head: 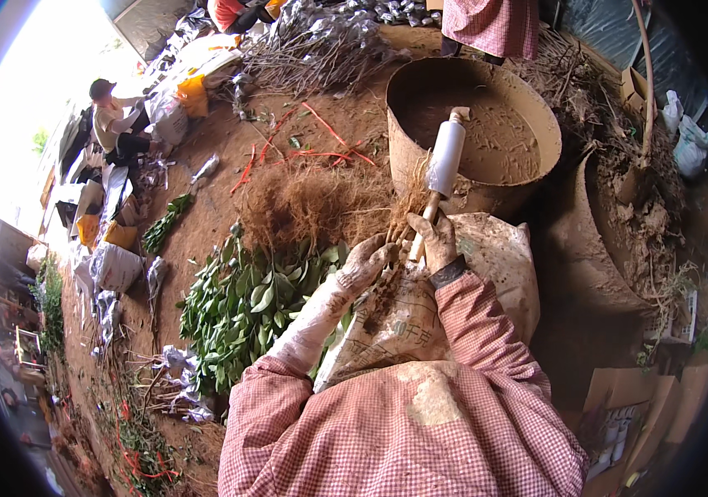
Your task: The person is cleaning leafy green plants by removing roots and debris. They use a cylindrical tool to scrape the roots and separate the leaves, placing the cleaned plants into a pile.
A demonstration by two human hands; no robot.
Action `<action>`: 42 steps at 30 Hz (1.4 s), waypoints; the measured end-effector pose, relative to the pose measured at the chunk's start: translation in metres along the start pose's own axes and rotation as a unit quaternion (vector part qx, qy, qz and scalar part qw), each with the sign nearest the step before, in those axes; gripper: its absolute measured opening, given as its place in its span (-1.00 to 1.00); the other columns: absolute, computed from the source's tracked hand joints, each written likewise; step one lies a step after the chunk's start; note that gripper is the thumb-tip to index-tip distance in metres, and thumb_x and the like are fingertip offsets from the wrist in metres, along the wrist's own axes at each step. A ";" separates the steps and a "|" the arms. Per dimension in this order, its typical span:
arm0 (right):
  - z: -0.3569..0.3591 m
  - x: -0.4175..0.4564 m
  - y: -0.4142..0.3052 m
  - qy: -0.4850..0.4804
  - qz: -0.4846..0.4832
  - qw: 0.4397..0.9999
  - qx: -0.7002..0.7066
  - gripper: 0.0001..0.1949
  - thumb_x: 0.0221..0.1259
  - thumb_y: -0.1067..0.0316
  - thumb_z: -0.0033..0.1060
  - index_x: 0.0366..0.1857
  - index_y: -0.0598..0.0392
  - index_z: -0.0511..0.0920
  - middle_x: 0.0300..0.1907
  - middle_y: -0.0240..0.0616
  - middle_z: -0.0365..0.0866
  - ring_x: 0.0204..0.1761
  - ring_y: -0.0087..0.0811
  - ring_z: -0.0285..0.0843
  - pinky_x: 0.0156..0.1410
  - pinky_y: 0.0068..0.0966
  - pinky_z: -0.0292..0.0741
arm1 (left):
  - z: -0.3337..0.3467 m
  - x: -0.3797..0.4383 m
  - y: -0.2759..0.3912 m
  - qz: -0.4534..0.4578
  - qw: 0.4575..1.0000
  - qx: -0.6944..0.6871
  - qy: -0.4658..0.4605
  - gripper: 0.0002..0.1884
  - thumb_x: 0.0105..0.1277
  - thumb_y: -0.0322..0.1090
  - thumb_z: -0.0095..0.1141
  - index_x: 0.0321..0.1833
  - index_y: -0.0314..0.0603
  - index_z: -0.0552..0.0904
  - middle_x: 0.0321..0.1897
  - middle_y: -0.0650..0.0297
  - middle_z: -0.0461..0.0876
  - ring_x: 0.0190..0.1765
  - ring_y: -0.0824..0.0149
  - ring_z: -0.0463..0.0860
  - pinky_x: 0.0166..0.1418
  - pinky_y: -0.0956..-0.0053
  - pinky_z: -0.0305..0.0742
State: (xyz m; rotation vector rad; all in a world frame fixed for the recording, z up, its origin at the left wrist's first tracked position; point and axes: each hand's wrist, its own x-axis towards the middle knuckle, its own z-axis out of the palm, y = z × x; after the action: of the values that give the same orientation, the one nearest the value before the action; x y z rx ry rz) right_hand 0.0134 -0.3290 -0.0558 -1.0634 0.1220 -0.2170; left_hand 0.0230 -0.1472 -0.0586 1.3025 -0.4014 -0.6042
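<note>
My left hand [367, 261], muddy and wrapped in film at the wrist, grips the stems of a plant just below its fibrous roots [413, 196]. Close beside it, my right hand [438, 241] is closed around a stick-like handle [425, 227], whose upper end runs into a roll of clear plastic film [446, 158]. The roll stands tilted, its upper end over the rim of a muddy tub, and roots touch its left side. Beneath both hands a dirty woven sack [410, 317] covers my lap. Leafy plants [236, 310] with bare brown roots [304, 205] lie in a heap to my left.
A big tub [403, 149] of muddy water stands ahead. Red ties [329, 155] lie on the dirt floor. A person [115, 121] sits at the far left; others are at the top edge. Bundled bare-stemmed plants [323, 56] lie ahead, and a mud-caked container [596, 242] is at right.
</note>
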 end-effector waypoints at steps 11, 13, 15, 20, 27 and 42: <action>0.003 -0.024 0.005 -0.046 -0.018 0.987 -0.154 -0.72 0.17 0.23 0.38 -0.17 0.14 0.54 -0.36 -0.51 0.51 -0.33 -0.63 0.46 -0.11 -0.56 0.50 | -0.015 0.032 -0.030 -0.041 0.996 -0.006 0.083 -0.74 0.39 -0.31 0.02 0.07 -0.27 0.48 -0.03 0.12 0.58 -0.04 0.18 0.59 0.03 0.33 0.55; 0.014 -0.032 -0.022 -0.058 -0.024 0.992 -0.112 -0.74 0.18 0.26 0.35 -0.18 0.19 0.58 -0.35 -0.46 0.55 -0.30 -0.61 0.50 -0.21 -0.59 0.49 | 0.000 0.012 -0.018 0.138 0.899 0.413 0.037 -0.68 0.39 -0.37 -0.03 0.17 -0.29 0.44 0.00 0.08 0.56 0.00 0.17 0.57 0.07 0.33 0.52; 0.000 -0.026 -0.019 -0.065 -0.021 0.977 -0.202 -0.81 0.19 0.30 0.36 -0.22 0.12 0.58 -0.37 -0.47 0.55 -0.35 -0.64 0.48 -0.12 -0.49 0.55 | 0.015 0.000 0.007 0.069 0.946 0.316 -0.003 -0.73 0.43 -0.33 -0.05 0.10 -0.32 0.47 -0.10 0.15 0.56 -0.11 0.31 0.57 -0.05 0.42 0.51; -0.029 -0.012 -0.014 -0.163 -0.017 0.977 0.138 -0.70 0.18 0.09 0.34 -0.17 0.02 0.52 -0.35 -0.53 0.53 -0.47 -0.71 0.42 -0.33 -0.58 0.59 | 0.032 0.013 0.069 -0.228 0.947 0.122 0.192 -0.79 0.40 -0.18 0.11 -0.13 -0.17 0.58 -0.37 0.33 0.59 -0.38 0.47 0.52 -0.33 0.59 0.47; -0.122 -0.031 -0.092 0.190 -0.066 0.979 -0.033 -0.76 0.27 0.22 0.21 -0.13 0.14 0.52 -0.56 -0.56 0.38 -0.64 -0.76 0.24 -0.61 -0.79 0.20 | -0.113 0.048 0.234 0.107 0.981 -0.056 0.152 -0.77 0.34 -0.08 0.15 -0.29 -0.05 0.53 -0.63 0.48 0.32 -0.60 0.52 0.33 -0.58 0.56 0.20; -0.260 -0.110 -0.001 0.358 -0.031 0.848 -0.390 -0.66 0.25 0.05 0.22 -0.40 0.15 0.45 -0.75 -0.50 0.26 -0.77 -0.65 0.17 -0.64 -0.61 0.15 | 0.000 0.438 0.075 0.059 0.462 0.883 -0.048 -0.74 0.22 -0.13 0.13 -0.19 -0.09 0.74 -0.21 0.22 0.74 -0.06 0.22 0.72 -0.18 0.12 0.62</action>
State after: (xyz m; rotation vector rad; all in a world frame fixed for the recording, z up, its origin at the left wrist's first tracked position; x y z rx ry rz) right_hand -0.1468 -0.5253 -0.1810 -1.7550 0.9171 -0.6575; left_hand 0.3799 -0.4084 -0.0106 3.1931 -1.4135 0.1750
